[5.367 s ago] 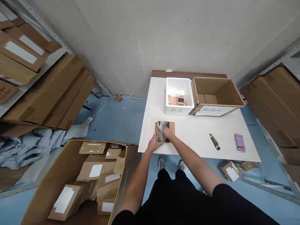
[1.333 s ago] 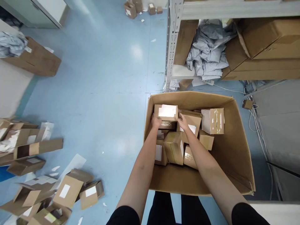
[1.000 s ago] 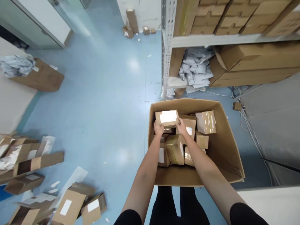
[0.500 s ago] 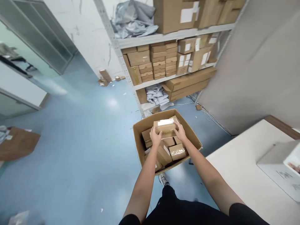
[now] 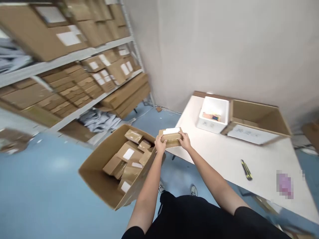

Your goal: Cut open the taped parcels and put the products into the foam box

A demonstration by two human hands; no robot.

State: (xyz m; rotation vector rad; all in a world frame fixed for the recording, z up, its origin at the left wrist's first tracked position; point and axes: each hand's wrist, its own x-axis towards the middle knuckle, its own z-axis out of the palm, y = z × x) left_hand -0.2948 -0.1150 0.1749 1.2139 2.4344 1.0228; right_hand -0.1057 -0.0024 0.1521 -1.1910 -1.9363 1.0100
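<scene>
Between my two hands is a small brown cardboard box [image 5: 171, 137] with a white label on top and shiny tape along its near side. My left hand [image 5: 160, 144] grips its left end, thumb on the near face. My right hand [image 5: 184, 140] grips the right end in the same way. The box is held in the air at the left corner of the white table. Just left of it stands a large open carton [image 5: 99, 181] on the floor, with several taped and labelled small boxes [image 5: 129, 154] inside.
On the white table [image 5: 211, 152] stand a white bin [image 5: 213, 125] with small coloured items, an open carton [image 5: 259, 114] with a white sign, and a yellow-black utility knife [image 5: 246, 170]. A pixelated purple patch lies at right. Metal shelving [image 5: 99, 96] full of boxes stands at left.
The small box has been lifted out of the large carton and carried right, toward the table. My view has turned right, so the shelving and carton now appear further left.
</scene>
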